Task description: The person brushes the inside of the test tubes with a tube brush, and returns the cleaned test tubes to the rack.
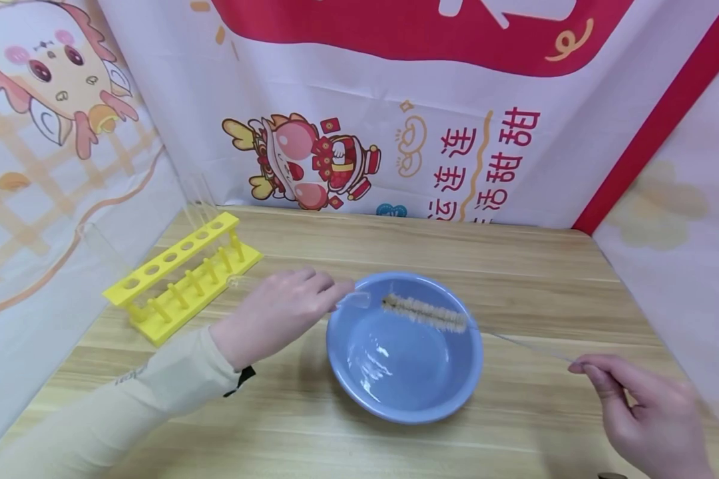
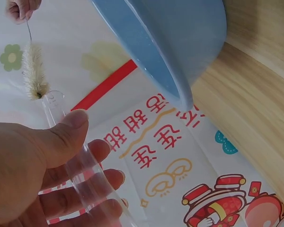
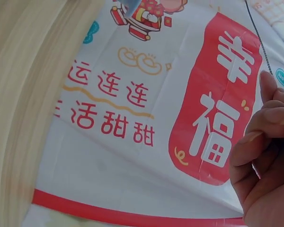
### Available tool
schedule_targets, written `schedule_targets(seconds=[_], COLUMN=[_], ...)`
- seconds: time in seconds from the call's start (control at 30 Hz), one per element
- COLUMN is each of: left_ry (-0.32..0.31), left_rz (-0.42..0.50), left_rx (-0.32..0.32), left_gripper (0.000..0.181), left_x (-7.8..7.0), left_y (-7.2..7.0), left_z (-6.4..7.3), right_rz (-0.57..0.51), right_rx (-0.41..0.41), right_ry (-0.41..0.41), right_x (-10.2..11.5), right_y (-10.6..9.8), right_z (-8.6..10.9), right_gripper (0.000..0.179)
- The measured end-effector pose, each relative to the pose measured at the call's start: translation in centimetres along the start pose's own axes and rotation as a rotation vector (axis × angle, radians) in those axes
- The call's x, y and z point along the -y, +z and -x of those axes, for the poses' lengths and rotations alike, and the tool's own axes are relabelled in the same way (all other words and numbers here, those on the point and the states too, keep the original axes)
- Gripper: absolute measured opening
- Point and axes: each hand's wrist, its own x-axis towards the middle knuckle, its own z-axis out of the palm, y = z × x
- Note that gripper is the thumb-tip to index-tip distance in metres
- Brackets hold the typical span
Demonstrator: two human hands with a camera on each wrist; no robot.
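Observation:
My left hand (image 1: 284,309) grips a clear test tube (image 2: 87,177), thumb on one side and fingers curled round the other. The tube's mouth points right, over the left rim of the blue basin (image 1: 409,409). In my right hand (image 1: 650,406) the thin wire handle of a test tube brush (image 1: 428,314) is pinched between thumb and forefinger. Pale bristles hang over the basin, their dark tip close to the tube's mouth; the left wrist view shows the brush tip (image 2: 38,90) right beside the rim. The right wrist view shows the wire (image 3: 260,38) leaving my fingertips.
Left of the basin stands a yellow test tube rack (image 1: 182,266) with several clear tubes in its holes. Printed cloth (image 1: 335,80) walls the wooden table (image 1: 515,266) at the back and sides. A small dark object (image 1: 612,476) shows at the front edge.

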Motion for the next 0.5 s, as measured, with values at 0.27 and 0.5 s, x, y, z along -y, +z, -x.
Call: schedule_targets(seconds=[0.27,0.5], left_ry=[0.029,0.048], left_rz=[-0.050,-0.042], left_rx=[0.024,0.001], left_gripper=[0.054,0.052], left_x=[-0.9,-1.2], left_y=[-0.4,-0.3], left_z=[0.2,0.1], right_rz=[-0.058,-0.055], right_rx=[0.015,0.049], right_ry=[-0.050,-0.020], right_x=[-0.4,-0.5], right_y=[0.8,1.3], right_z=[0.2,0.8], right_gripper=[0.043,0.041])
